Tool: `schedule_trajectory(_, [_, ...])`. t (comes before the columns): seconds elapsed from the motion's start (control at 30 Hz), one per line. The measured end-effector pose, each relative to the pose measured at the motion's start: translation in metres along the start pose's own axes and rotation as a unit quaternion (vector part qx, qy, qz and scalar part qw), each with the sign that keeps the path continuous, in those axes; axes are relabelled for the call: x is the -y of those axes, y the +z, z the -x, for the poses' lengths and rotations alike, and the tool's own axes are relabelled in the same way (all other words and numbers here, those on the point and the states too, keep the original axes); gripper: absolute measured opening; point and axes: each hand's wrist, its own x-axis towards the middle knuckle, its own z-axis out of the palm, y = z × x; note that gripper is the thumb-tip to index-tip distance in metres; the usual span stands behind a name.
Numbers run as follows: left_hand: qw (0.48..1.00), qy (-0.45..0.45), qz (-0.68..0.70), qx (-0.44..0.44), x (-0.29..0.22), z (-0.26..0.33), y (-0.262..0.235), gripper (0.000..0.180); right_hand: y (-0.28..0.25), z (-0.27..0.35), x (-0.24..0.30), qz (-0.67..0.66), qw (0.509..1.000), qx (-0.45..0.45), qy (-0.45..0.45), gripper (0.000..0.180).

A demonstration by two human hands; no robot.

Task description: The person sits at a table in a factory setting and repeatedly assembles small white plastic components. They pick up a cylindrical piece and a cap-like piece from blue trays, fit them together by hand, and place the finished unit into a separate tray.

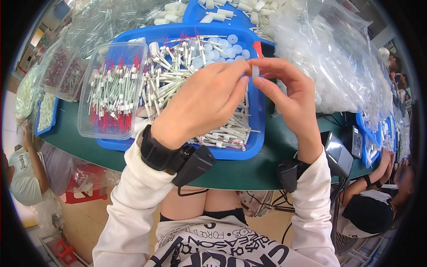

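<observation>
Over the right side of a blue tray, my two hands meet at the fingertips. My right hand pinches a small translucent white disc, seen edge-on, between thumb and fingers. Touching it from the left is my left hand, its fingers closed in a pinch that hides whatever they hold. Below lie many thin white sticks, some with red thread-like ends, and a pile of round translucent discs. A small red piece shows just behind my fingertips.
A clear plastic box of white sticks with red ends overlaps the tray's left side. Large clear bags crowd the right; white cylinders fill another blue tray behind. A dark box-shaped device stands at the green table's right. Other people sit at both sides.
</observation>
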Motion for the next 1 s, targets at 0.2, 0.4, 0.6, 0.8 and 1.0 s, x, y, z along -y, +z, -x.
schedule_trajectory(0.2, [0.993,0.008,0.101,-0.058,-0.005,0.001,0.006,0.050,-0.001,0.000,-0.006,0.073,0.996,-0.015,-0.040,0.027])
schedule_trajectory(0.4, [0.999,-0.031,0.018,-0.042,0.004,-0.003,-0.004,0.026,-0.001,-0.001,0.002,-0.101,0.993,-0.025,0.049,0.027])
schedule_trajectory(0.6, [0.994,0.051,-0.025,-0.091,0.007,-0.002,-0.002,0.015,-0.002,0.002,0.001,-0.142,0.983,0.005,0.116,0.023])
schedule_trajectory(0.8, [0.981,0.110,-0.123,-0.101,0.005,0.002,-0.003,0.019,0.002,0.003,-0.001,-0.127,0.985,0.004,0.118,0.024])
schedule_trajectory(1.0, [0.974,0.122,-0.164,-0.095,0.000,0.001,-0.001,0.022,0.003,0.004,-0.003,-0.122,0.986,0.004,0.117,0.025])
